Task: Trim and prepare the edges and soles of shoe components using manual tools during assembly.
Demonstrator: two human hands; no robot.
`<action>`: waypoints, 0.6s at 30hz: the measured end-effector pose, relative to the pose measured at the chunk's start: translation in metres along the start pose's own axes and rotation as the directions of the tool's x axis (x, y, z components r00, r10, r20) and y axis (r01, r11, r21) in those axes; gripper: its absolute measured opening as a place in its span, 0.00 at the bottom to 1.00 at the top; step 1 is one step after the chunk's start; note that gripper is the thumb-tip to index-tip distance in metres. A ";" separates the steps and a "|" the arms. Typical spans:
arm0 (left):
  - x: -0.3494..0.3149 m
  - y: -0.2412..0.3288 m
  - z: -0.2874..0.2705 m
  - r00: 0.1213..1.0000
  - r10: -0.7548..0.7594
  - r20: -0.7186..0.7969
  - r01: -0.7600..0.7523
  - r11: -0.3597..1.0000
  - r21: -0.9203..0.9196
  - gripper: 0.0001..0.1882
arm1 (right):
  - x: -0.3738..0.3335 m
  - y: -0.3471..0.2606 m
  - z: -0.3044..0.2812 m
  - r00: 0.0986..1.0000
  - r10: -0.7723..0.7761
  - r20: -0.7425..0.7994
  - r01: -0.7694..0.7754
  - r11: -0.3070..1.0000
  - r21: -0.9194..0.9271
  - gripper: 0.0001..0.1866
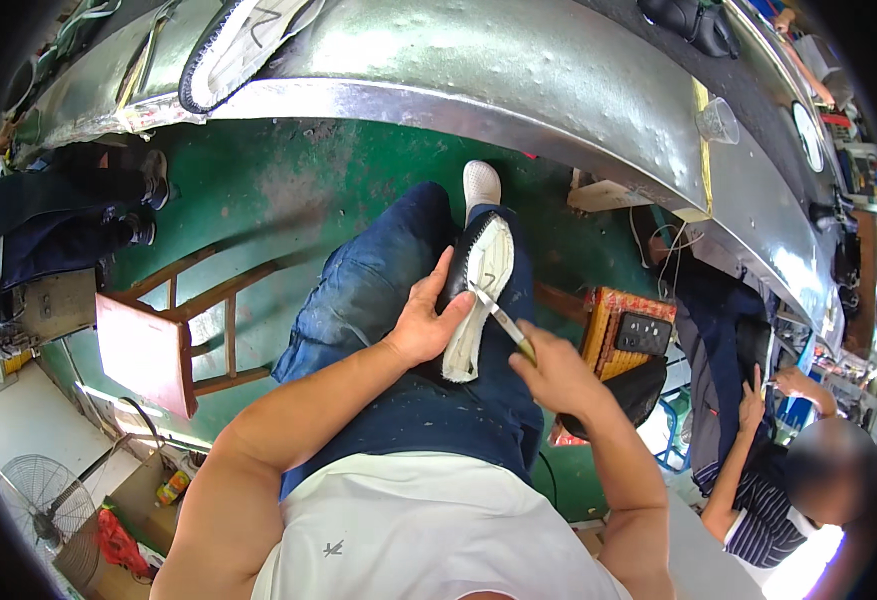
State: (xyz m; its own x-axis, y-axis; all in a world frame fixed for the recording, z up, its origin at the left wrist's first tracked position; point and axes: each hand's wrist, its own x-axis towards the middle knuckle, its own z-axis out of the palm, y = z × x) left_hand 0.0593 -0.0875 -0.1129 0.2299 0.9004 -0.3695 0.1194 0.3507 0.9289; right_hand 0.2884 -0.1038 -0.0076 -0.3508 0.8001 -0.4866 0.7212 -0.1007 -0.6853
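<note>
I see a black-sided, pen-marked shoe upper with a creamy underside (470, 330) across blue denim trousers (368, 280); my left hand (424, 322) clasps its side, my right hand (556, 374) grasps a slim silver tool (502, 319), tip against it; a dented metal bench (438, 50) stands ahead.

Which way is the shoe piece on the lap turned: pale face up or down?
Pale face up: the shoe piece shows a whitish surface to the camera, with black along the edge by the left hand.

the head-worn fisheye camera looks steeply down from above the white shirt (408, 525), hands (426, 322) near mid-view.
</note>
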 end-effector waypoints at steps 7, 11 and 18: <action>-0.009 0.012 0.012 0.996 0.054 -0.075 -0.043 0.989 0.138 0.39 | 0.017 0.009 -0.023 0.927 0.147 0.346 -0.268 0.904 0.334 0.16; -0.009 0.029 0.008 0.983 0.184 -0.024 -0.173 0.955 0.240 0.37 | 0.019 0.015 -0.001 0.916 0.173 0.361 -0.385 0.628 0.677 0.14; -0.006 0.046 0.000 0.973 0.159 0.166 -0.225 0.813 0.537 0.32 | 0.013 0.054 0.037 0.923 -0.007 0.384 -0.375 0.199 0.905 0.19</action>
State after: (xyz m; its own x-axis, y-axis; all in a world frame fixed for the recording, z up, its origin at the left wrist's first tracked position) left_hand 0.0635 -0.0767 -0.0676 0.4033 0.8891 -0.2163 0.5638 -0.0552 0.8241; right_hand 0.3011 -0.1208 -0.0708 -0.5582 0.5125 -0.6526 -0.2654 -0.8554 -0.4448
